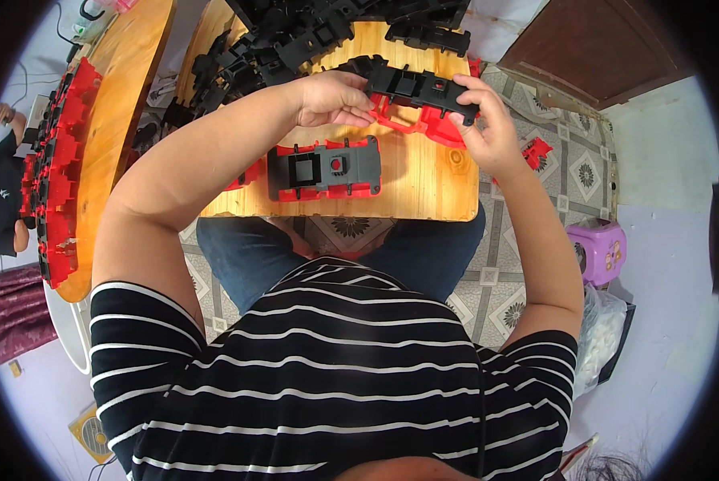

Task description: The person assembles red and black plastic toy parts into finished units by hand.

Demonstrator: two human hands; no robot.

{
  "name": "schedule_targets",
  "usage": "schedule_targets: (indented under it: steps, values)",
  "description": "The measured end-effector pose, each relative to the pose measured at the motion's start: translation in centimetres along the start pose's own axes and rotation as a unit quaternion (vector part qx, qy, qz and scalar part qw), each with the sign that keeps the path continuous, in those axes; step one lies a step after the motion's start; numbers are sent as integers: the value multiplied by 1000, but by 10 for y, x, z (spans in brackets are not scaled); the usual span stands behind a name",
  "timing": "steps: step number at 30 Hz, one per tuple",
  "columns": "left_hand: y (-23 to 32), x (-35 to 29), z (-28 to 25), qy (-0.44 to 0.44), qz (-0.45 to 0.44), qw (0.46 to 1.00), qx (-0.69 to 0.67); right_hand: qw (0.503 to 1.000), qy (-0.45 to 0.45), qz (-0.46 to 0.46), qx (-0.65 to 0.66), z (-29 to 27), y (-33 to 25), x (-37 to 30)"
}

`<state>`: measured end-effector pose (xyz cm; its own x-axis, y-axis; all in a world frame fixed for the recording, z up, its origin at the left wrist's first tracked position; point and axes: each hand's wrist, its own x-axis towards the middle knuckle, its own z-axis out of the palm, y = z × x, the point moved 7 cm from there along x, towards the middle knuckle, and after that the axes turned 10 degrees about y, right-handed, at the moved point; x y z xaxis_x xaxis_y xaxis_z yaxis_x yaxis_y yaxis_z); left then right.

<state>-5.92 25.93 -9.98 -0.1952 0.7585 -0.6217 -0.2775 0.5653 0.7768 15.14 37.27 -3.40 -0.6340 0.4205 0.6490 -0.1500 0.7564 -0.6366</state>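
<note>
Both my hands are raised over the far right of a small wooden table. Between them is a black plastic chassis-like part (414,85) with a red plastic shell (441,127) beneath it. My right hand (492,132) pinches the black part's right end, thumb below and fingers on top. At the other end, my left hand (333,100) has its fingers closed on the left edge, partly hidden behind the pieces. Nearer me, a joined black-and-red piece (362,170) of the same kind lies flat on the tabletop. Red plastic (251,175) shows beside it, mostly hidden by my left forearm.
Black plastic parts (283,54) are heaped at the table's far side. On a longer wooden table (123,120) at left stands a row of red-and-black pieces (63,172). A red piece (536,151) and a purple plastic stool (601,250) are on the right. Another person (5,188) is far left.
</note>
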Motion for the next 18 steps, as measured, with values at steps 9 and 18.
schedule_targets:
  steps: [9,18]
  values:
    - [1,1,10,-9,5,1000,-16,995,86,13,57,-16,1,-18]
    - [2,2,23,-46,-52,997,-30,996,-16,-42,-77,-12,-2,-26]
